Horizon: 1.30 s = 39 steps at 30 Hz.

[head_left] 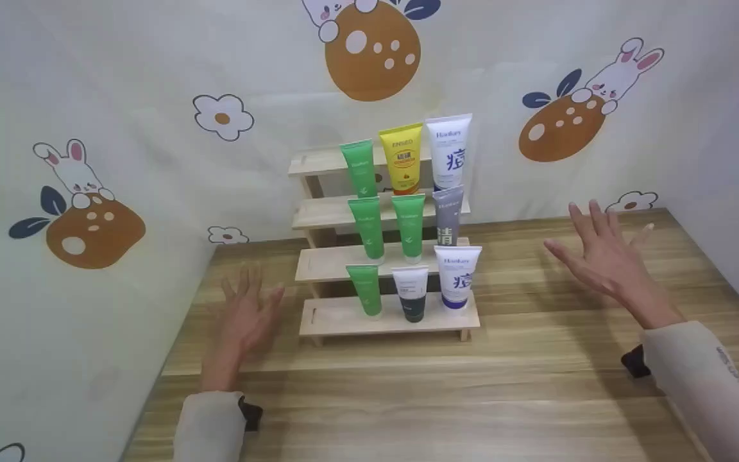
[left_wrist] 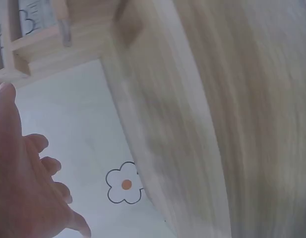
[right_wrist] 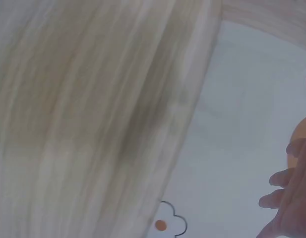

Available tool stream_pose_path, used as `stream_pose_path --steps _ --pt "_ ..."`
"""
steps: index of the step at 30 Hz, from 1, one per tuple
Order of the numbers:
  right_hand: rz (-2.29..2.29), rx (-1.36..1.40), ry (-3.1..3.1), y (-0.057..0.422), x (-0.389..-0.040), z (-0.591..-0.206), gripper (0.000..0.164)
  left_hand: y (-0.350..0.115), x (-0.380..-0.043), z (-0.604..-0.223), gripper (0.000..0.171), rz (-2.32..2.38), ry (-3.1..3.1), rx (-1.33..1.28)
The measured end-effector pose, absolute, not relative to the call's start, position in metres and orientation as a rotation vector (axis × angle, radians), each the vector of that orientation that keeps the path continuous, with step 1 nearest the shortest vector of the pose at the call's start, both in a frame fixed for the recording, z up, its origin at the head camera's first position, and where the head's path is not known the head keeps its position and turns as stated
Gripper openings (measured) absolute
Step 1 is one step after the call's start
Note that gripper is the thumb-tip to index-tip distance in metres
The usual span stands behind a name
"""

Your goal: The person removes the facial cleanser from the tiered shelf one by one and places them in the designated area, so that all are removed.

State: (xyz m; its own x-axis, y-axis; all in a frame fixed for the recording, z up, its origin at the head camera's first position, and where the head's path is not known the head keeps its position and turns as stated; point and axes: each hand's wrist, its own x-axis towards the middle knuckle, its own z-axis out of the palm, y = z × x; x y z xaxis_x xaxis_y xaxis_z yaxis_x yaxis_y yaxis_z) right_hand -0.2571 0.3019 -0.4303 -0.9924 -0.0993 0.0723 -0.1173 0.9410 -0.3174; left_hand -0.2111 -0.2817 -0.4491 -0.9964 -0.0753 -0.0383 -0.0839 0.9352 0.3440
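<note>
A stepped wooden rack [head_left: 389,324] stands on the table, bearing several squeeze tubes in three rows. The back row has a green tube [head_left: 360,168], a yellow tube [head_left: 403,157] and a tall white tube [head_left: 450,151]. Two green tubes [head_left: 368,228] and a grey tube [head_left: 448,215] form the middle row. In front are a green tube [head_left: 365,290], a white-and-black tube [head_left: 412,295] and a white-and-blue tube [head_left: 457,276]. Left of the rack, my left hand [head_left: 246,314] is spread and holds nothing. My right hand [head_left: 603,260], fingers spread, is well to the right, holding nothing.
The wood-grain table [head_left: 408,398] meets a pale backdrop [head_left: 267,173] printed with rabbits, orange fruit and flowers. Side walls close it in at left and right. Part of the rack's frame [left_wrist: 38,37] shows in the left wrist view.
</note>
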Motion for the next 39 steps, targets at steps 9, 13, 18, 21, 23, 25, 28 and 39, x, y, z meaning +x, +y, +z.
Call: stream_pose_path --steps 9,13,18,21,23,25,28,39 --pt "0.662 0.266 -2.955 0.277 -0.258 -0.412 0.088 -0.266 -0.206 -0.444 0.077 0.888 3.034 -0.162" --pt "0.849 0.294 -2.894 0.266 -0.261 -0.405 0.084 -0.259 -0.201 -0.447 0.074 1.192 2.939 -0.191" --pt "1.217 0.304 -2.769 0.257 -0.264 -0.393 0.076 -0.254 -0.196 -0.454 0.070 1.557 2.784 -0.206" --pt "1.399 0.302 -2.697 0.252 -0.265 -0.385 0.072 -0.252 -0.195 -0.461 0.070 1.678 2.729 -0.191" --pt "1.503 0.316 -2.645 0.247 -0.266 -0.379 0.070 -0.251 -0.195 -0.467 0.069 1.750 2.691 -0.181" --pt "1.592 0.331 -2.590 0.241 -0.268 -0.373 0.068 -0.250 -0.195 -0.473 0.068 1.826 2.647 -0.181" --pt "1.693 0.337 -2.524 0.233 -0.272 -0.363 0.067 -0.250 -0.194 -0.479 0.067 1.943 2.545 -0.167" --pt "1.941 0.357 -2.339 0.205 -0.290 -0.332 0.070 -0.249 -0.189 -0.488 0.062 2.136 2.226 -0.305"
